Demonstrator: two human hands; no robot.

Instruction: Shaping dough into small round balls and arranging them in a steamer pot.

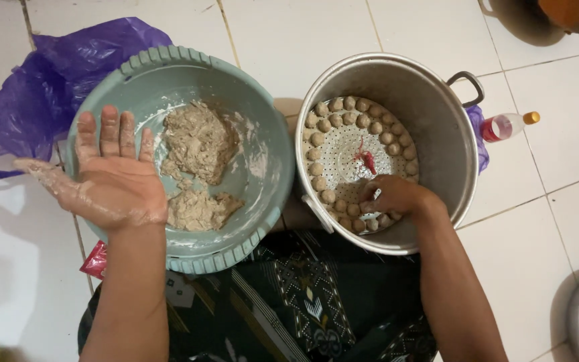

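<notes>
- Balls [335, 121] are lining the steamer tray's [350, 151] rim; its middle is lying bare.
- Right hand [390, 196], curled, is setting one down; grip unclear.
- Left hand [112, 175] is hovering open, empty, paste-coated.
- Paste [199, 142] is remaining in the basin [263, 127].

The basin [263, 107] with dough [199, 141] stands left of the pot [430, 114]; small balls [336, 121] lie in a ring inside the pot.

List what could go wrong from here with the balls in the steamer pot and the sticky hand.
1. The right hand is down inside the metal pot, among close-packed balls lining the perforated tray; it may dent or knock neighbours.
2. The left hand, open and coated in paste, hovers at the rim of the green basin; paste could drip onto the tiled floor.
</notes>
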